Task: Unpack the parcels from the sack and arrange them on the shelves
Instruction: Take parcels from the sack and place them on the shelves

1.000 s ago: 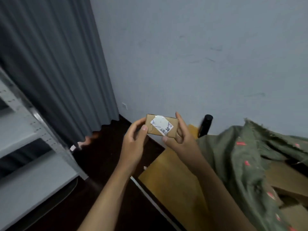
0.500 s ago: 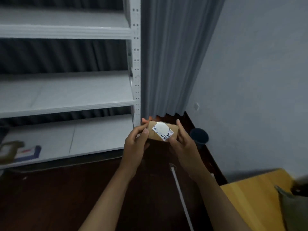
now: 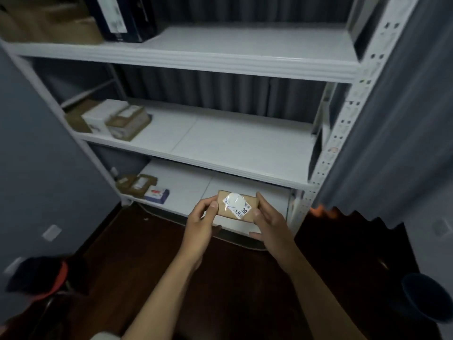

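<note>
Dim storeroom: white metal shelving [image 3: 220, 65] against a grey pleated curtain [image 3: 392, 119], dark wooden floor [image 3: 147, 253] below. A second ago, grey wall and the green sack in view; half a second ago, only the right end of the shelving. Now squarely facing the shelves — turned from sack to rack, so the unpacking of this piece looks done and the placing comes next.

Small brown parcel [image 3: 239, 206] held up in the air between both hands, label up, in front of the bottom shelf [image 3: 186, 185] and not yet resting on it. Left hand [image 3: 201, 224] gripping the left end, thumb on top, fingers curled beneath. Right hand [image 3: 267, 222] gripping the right end, thumb on the top face, index finger stretched along the far edge. Grip unchanged across all three pictures.

Open room: bottom shelf bare from the middle rightward; only a brown packet [image 3: 136, 184] and a little white-and-blue box [image 3: 157, 193] at its left end. Middle shelf [image 3: 220, 143] likewise bare to the right of two stacked cartons [image 3: 115, 119]. Top shelf carrying boxes [image 3: 73, 20] at left. Edges to mind — the front lip of the middle shelf overhanging the bottom one, and the perforated right upright [image 3: 343, 123] near the right hand. Likely enough clearance for a straight push forward and down.
</note>
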